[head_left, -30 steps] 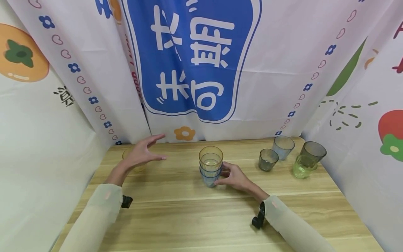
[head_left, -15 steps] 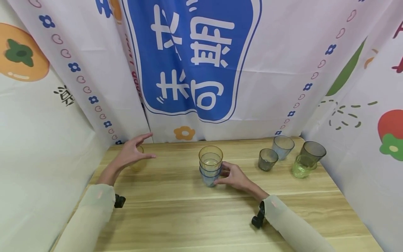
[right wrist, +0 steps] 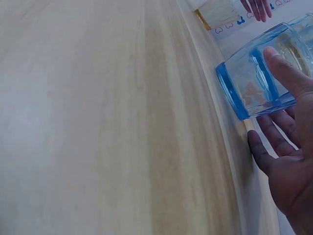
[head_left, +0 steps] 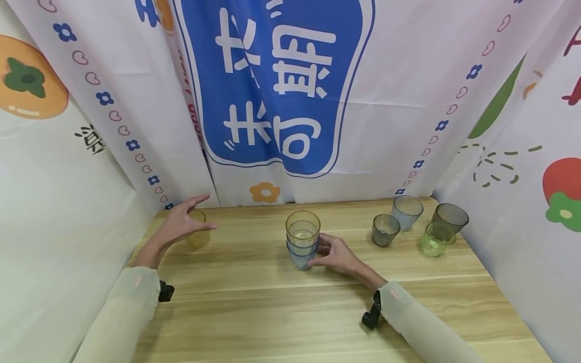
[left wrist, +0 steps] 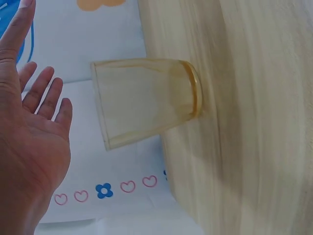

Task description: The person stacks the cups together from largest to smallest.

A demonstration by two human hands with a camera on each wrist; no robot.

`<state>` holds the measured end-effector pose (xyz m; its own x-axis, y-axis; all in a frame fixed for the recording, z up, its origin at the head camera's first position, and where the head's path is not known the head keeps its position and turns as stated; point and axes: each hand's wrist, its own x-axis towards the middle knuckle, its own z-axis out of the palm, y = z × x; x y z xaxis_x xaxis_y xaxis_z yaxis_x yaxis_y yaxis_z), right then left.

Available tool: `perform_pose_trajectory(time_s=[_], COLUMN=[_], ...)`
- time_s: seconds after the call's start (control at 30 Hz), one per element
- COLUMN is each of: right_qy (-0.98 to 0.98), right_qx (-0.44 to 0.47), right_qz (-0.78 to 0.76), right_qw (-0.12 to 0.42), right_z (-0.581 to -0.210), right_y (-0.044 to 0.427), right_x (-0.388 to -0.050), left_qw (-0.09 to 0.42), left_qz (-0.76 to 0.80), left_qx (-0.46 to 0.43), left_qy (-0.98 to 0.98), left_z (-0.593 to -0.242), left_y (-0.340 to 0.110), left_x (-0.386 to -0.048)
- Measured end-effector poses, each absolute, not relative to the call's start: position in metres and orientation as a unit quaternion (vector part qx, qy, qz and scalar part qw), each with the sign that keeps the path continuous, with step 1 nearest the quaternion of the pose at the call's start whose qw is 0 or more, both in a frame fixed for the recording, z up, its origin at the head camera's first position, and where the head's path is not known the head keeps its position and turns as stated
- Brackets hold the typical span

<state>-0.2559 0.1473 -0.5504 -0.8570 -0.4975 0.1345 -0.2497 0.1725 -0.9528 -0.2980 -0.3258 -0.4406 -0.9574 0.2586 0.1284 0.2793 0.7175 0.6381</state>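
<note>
Over the near edge of the wood-grained counter point(head_left: 272, 317) reach two pale sleeves point(head_left: 424, 317). The right hand point(head_left: 337, 254) grips, thumb and fingers to either side, an upright stack of see-through cups point(head_left: 303, 244) midway between the counter's left and right edges: an amber one nested on top, blue-rimmed ones beneath, the lowest with a thick blue base. The left hand point(head_left: 177, 222), thumb and fingers spread, is just beside but apart from a see-through amber tumbler point(left wrist: 142, 100), upright near the far left corner, tapering to a thick, darker base. Towards the far right corner stand a pale green textured cup point(head_left: 434, 244), a small grey cup point(head_left: 386, 230), a larger dark grey cup point(head_left: 451, 214) and a light blue cup point(head_left: 407, 214). Beyond the far edge, a white printed curtain point(head_left: 390, 131) bears a blue panel point(head_left: 268, 75) with white characters turned sideways, 未来可期.
</note>
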Motion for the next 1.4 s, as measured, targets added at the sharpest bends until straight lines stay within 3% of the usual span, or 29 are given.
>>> perform_pose_trajectory(time_s=[1.4], right_qy=[0.782], right_qx=[-0.234], right_qz=[-0.57], right_qw=[0.091], right_z=[-0.551], right_y=[0.147], right_x=[-0.256], left_qw=[0.012], left_qz=[-0.37], left_qx=[-0.106], left_qy=[-0.923], left_z=[-0.482], left_y=[-0.363], left_x=[-0.301])
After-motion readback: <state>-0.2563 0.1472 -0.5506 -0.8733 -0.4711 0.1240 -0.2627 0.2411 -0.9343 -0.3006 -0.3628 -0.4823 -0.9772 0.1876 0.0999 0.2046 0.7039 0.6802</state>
